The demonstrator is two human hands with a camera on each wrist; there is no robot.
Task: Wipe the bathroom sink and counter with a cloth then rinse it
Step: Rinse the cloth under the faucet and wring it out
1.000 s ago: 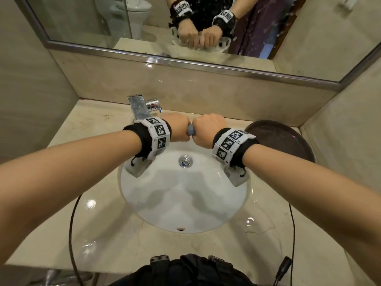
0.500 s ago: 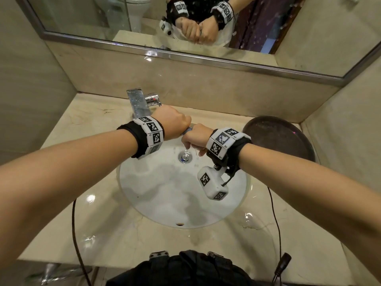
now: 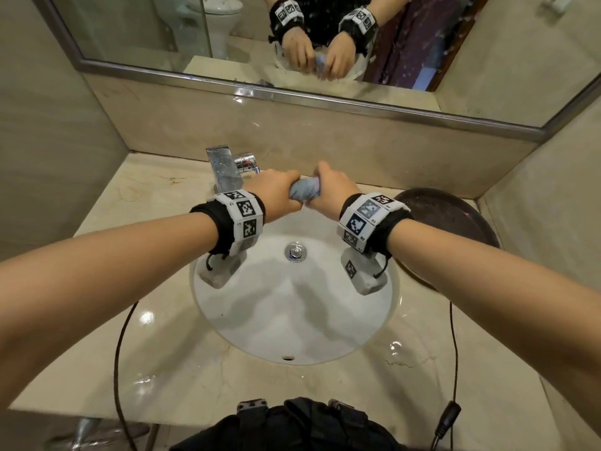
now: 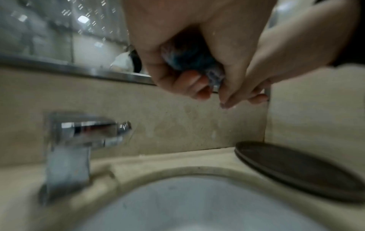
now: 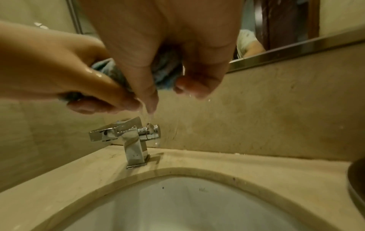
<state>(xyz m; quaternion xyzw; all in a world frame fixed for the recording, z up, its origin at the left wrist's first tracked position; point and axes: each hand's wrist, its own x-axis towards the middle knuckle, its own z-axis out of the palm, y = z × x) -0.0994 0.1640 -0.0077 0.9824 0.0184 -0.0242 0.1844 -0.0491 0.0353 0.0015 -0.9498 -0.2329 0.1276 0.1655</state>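
Note:
A wet blue-grey cloth (image 3: 305, 189) is bunched into a tight roll above the back of the white sink (image 3: 292, 314). My left hand (image 3: 276, 195) grips its left end and my right hand (image 3: 331, 190) grips its right end, fists side by side. In the left wrist view the cloth (image 4: 189, 59) shows dark between curled fingers. In the right wrist view the cloth (image 5: 168, 70) is squeezed and water drips off my fingers (image 5: 146, 100) toward the chrome faucet (image 5: 128, 137). The beige marble counter (image 3: 156, 353) surrounds the basin.
The chrome faucet (image 3: 224, 167) stands at the back left of the basin, just left of my left hand. A dark round tray (image 3: 455, 219) lies on the counter at the right. A mirror (image 3: 325, 43) runs along the back wall. Cables hang at the counter's front.
My right wrist has turned back upright from its rotated pose half a second ago. Both fists have lifted slightly toward the back of the basin, and more of the cloth shows between them.

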